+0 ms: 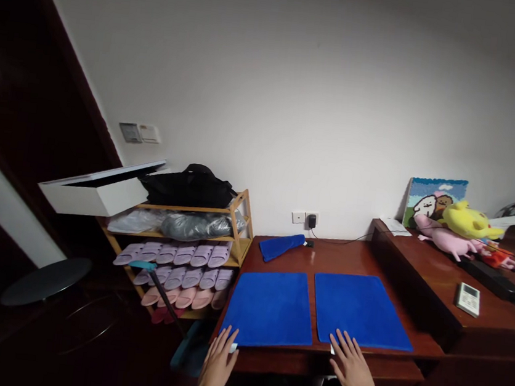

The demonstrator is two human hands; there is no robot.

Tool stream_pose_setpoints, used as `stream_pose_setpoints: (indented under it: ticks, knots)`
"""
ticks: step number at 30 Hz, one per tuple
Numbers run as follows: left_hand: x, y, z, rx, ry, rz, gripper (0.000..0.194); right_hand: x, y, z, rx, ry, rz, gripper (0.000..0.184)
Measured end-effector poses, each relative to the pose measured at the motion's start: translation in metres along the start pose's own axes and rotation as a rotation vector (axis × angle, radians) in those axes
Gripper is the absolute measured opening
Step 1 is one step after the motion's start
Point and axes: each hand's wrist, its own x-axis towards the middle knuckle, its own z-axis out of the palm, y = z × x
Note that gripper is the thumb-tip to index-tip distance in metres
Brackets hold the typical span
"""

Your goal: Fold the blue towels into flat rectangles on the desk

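Quietly, the person holds both bare hands out, palms down, over the near edge of the table (pixel 338 255), well apart from each other. From where I stand, the left hand (pixel 220 360) is at the table's near left corner, its fingers stretched out and slightly parted, at the near left corner of a blue cloth, the left cloth (pixel 270 306); a small white tag (pixel 233 348) shows just beside them. The right hand (pixel 355 369) is right of the middle of that same near edge, its fingers likewise long and loosely spread, reaching the near left corner of the right cloth (pixel 360 310), with another white label (pixel 332 349) showing by the thumb. Neither hand is closed round anything that I can see, though whether the fingertips press on the fabric I can't tell. Both blue cloths lie flat side by side along the near edge, a narrow strip of table between them. Toward the far left corner, near the wall, lies a folded cloth (pixel 280 247) of the same blue. Along the table's right side rises a wooden ledge (pixel 433 287), bearing a pink plush toy (pixel 450 241), a yellow plush toy (pixel 468 222) and a small white device (pixel 468 299). Beyond the left edge stands a rack (pixel 238 254) with rows of slippers (pixel 185 253).
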Motion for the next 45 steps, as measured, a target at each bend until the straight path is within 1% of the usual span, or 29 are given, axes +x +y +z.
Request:
stream_pose_setpoints:
  ticks: [3,8,10,13,16,18,20,22,25,27,28,29,31,33,35,38,40,42,43,45]
  knots:
    - [-0.001,-0.005,-0.001,-0.008,0.013,0.035,0.052,-0.001,-0.002,0.005,0.002,0.010,0.015,0.060]
    - [-0.002,-0.012,-0.002,-0.052,0.022,0.051,0.054,-0.008,-0.006,0.018,0.012,0.050,0.033,0.060]
    - [-0.002,-0.016,-0.002,-0.071,0.026,0.052,0.056,-0.011,-0.006,0.016,0.022,0.054,0.030,0.060]
    - [-0.004,-0.021,-0.001,-0.101,0.043,0.054,0.057,-0.008,-0.012,0.004,0.035,0.071,0.046,0.057]
    - [-0.005,-0.026,0.001,-0.140,0.074,0.050,0.058,0.011,-0.029,-0.007,0.049,0.147,0.009,0.054]
    - [-0.005,-0.029,0.002,-0.165,0.089,0.042,0.055,0.028,-0.048,-0.008,0.059,0.182,-0.069,0.055]
    - [-0.005,-0.030,0.002,-0.181,0.097,0.021,0.049,0.045,-0.066,0.000,0.062,0.190,-0.160,0.059]
    - [-0.005,-0.031,-0.002,-0.183,0.107,0.000,0.044,0.055,-0.080,0.013,0.055,0.190,-0.234,0.062]
    - [-0.006,-0.033,-0.011,-0.165,0.132,0.018,0.039,0.057,-0.091,0.028,0.042,0.229,-0.260,0.059]
    - [-0.006,-0.033,-0.022,-0.137,0.145,0.041,0.039,0.053,-0.095,0.026,0.063,0.237,-0.251,0.053]
    - [-0.005,-0.032,-0.028,-0.119,0.150,0.044,0.040,0.052,-0.097,0.020,0.084,0.222,-0.249,0.049]
    - [-0.004,-0.030,-0.036,-0.099,0.156,0.040,0.039,0.051,-0.100,0.011,0.112,0.195,-0.249,0.044]
    - [0.002,-0.023,-0.054,-0.066,0.180,0.032,0.036,0.051,-0.106,-0.016,0.180,0.135,-0.246,0.037]
    - [0.012,-0.011,-0.077,-0.056,0.206,0.039,0.034,0.056,-0.111,-0.052,0.259,0.108,-0.226,0.035]
    - [0.025,0.006,-0.105,-0.075,0.239,0.042,0.036,0.062,-0.111,-0.094,0.335,0.128,-0.211,0.033]
    - [0.047,0.041,-0.154,-0.145,0.297,0.032,0.042,0.070,-0.102,-0.162,0.428,0.220,-0.252,0.030]
    - [0.062,0.069,-0.189,-0.209,0.310,0.040,0.042,0.070,-0.092,-0.209,0.482,0.265,-0.282,0.031]
    - [0.076,0.099,-0.221,-0.271,0.282,0.057,0.039,0.065,-0.080,-0.254,0.514,0.271,-0.275,0.032]
    - [0.082,0.114,-0.234,-0.302,0.253,0.063,0.039,0.060,-0.072,-0.274,0.523,0.269,-0.256,0.033]
    - [0.093,0.143,-0.252,-0.367,0.173,0.073,0.037,0.049,-0.055,-0.307,0.528,0.253,-0.196,0.034]
